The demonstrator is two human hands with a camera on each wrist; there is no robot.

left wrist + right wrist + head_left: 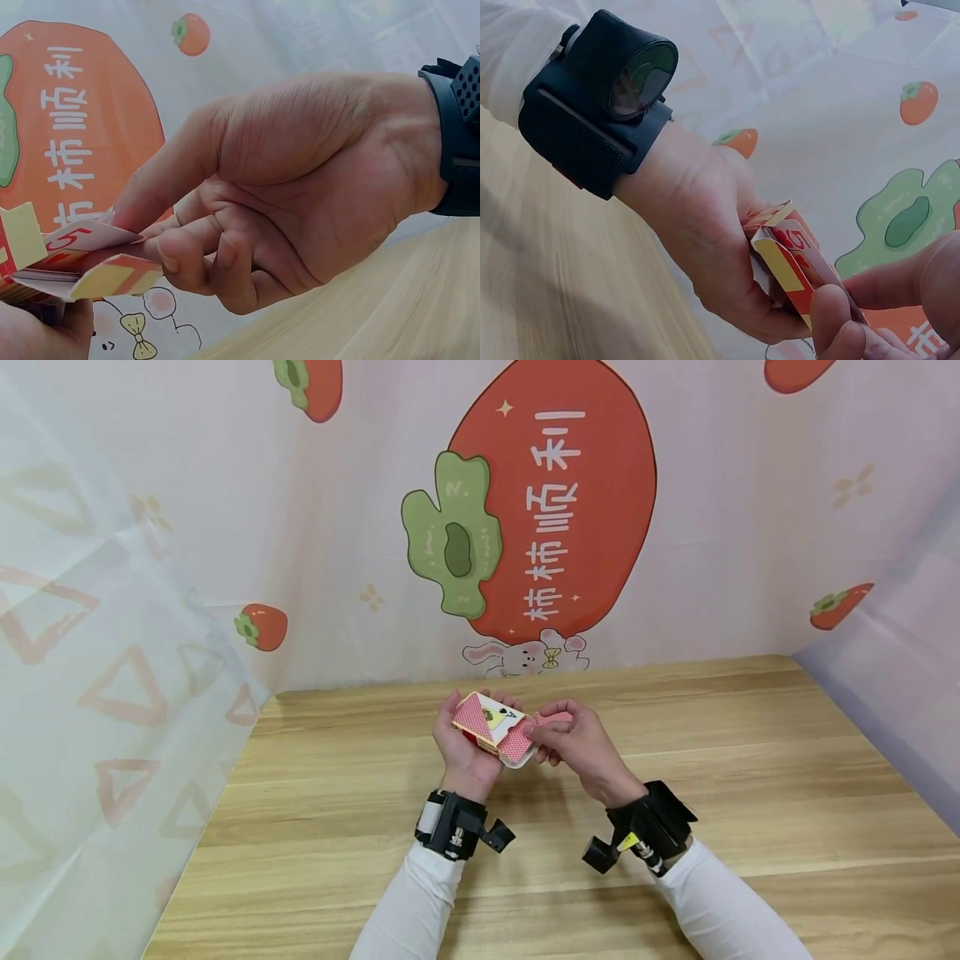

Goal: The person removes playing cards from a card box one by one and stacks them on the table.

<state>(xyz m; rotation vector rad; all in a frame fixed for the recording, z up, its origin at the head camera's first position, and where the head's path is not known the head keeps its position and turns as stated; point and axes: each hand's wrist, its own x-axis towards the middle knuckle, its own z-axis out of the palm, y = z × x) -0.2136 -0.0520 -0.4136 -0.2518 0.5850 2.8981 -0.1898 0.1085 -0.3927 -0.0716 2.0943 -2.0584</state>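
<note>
A playing card box (474, 717), red-patterned with an ace of spades on its face, lies tilted in my left hand (467, 762), whose palm is turned up beneath it. Red-backed playing cards (514, 744) stick partway out of the open end that faces right. My right hand (585, 750) pinches a card there between thumb and fingers. From the left wrist view, the right thumb lies on a card (88, 237) marked with a red 5, beside the box's raised flap (116, 276). In the right wrist view, my left hand (705, 225) grips the box (784, 277) from the side.
Both hands are above a wood-grain table (337, 827), near its back edge. Behind it hangs a pale cloth (360, 510) printed with a big persimmon, and patterned cloth also borders the left side. Each wrist wears a black strap with a small camera (600, 855).
</note>
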